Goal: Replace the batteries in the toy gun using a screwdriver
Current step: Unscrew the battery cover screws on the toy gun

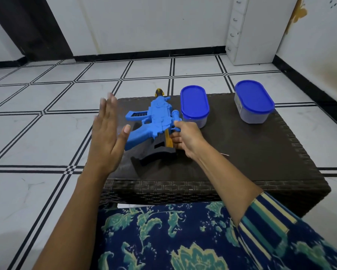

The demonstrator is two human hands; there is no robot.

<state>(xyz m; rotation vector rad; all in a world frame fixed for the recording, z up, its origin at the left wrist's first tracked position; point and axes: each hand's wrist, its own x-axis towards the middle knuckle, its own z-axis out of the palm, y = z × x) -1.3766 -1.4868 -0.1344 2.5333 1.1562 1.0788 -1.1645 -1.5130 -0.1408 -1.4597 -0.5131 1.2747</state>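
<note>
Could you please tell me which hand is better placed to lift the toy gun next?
Right: the right hand grips the toy gun, fingers curled round it, while the left hand hovers open beside it.

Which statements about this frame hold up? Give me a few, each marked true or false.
1. The right hand grips the toy gun. True.
2. The left hand holds a screwdriver. False: its fingers are straight and it holds nothing.
3. The container beside the gun and the other container both have their blue lids on. True.
4. The toy gun lies on the tiled floor. False: it is on the dark woven table.
</note>
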